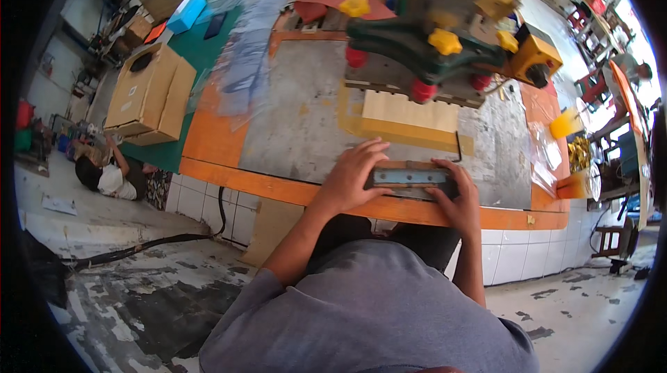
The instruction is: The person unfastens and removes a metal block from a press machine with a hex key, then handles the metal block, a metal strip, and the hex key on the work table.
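Observation:
A long rectangular metal block (410, 177) with a light blue strip and small round holes lies crosswise near the front edge of the grey metal plate (292, 109). My left hand (356, 177) holds its left end, fingers on the far side and thumb along the near side. At the opposite end, my right hand (458, 196) grips it with curved fingers, the thumb on the near edge. Just beyond my right fingers lies a black hex key (458, 146). Farther back, a pale rectangular sheet (406, 112) is bordered by brown tape under the press head.
A green machine frame (431, 60) with yellow knobs and red feet overhangs the plate. Clear plastic sheets (243, 60) and a cardboard box (146, 95) are at left. Two cups of orange drink (578, 184) stand at right. Another person (114, 177) sits low at far left.

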Available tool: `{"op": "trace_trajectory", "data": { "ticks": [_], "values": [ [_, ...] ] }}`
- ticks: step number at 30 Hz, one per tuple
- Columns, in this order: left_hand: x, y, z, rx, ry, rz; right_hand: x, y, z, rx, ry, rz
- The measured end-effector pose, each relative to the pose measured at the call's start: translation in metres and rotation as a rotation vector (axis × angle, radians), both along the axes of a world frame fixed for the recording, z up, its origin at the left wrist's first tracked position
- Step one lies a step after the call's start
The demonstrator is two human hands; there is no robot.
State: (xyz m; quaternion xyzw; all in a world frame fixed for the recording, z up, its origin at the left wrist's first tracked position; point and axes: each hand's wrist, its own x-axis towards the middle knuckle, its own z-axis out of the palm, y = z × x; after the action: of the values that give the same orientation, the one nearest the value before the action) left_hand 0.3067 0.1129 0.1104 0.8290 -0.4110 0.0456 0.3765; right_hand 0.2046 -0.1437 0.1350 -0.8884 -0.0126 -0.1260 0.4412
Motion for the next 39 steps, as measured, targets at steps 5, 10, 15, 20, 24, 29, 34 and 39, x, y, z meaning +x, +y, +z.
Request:
{"op": "trace_trajectory", "data": {
  "ticks": [5, 10, 15, 20, 24, 29, 34, 39],
  "values": [
    [-0.003, 0.001, -0.006, 0.001, -0.003, -0.048, -0.001, 0.005, -0.007, 0.011, 0.045, -0.105],
    [-0.005, 0.003, -0.009, 0.074, -0.032, -0.066, 0.0, 0.006, -0.016, 0.014, 0.068, -0.162],
    [-0.002, 0.002, -0.009, 0.064, 0.006, -0.086, -0.001, -0.004, -0.019, 0.046, 0.09, -0.161],
    [0.0, 0.006, -0.009, 0.026, 0.057, -0.101, 0.001, -0.005, -0.023, 0.123, 0.072, -0.14],
    [0.001, 0.008, -0.012, -0.035, 0.102, -0.122, 0.001, 0.0, -0.019, 0.236, 0.082, -0.169],
    [0.002, 0.009, -0.01, -0.099, 0.134, -0.128, 0.0, 0.001, -0.023, 0.192, 0.094, -0.214],
    [0.005, 0.011, -0.003, -0.171, 0.139, -0.147, 0.008, 0.006, -0.002, -0.007, 0.045, -0.167],
    [0.006, 0.005, -0.001, -0.171, 0.148, -0.119, 0.008, -0.003, -0.005, -0.026, 0.028, -0.089]
  ]
}}
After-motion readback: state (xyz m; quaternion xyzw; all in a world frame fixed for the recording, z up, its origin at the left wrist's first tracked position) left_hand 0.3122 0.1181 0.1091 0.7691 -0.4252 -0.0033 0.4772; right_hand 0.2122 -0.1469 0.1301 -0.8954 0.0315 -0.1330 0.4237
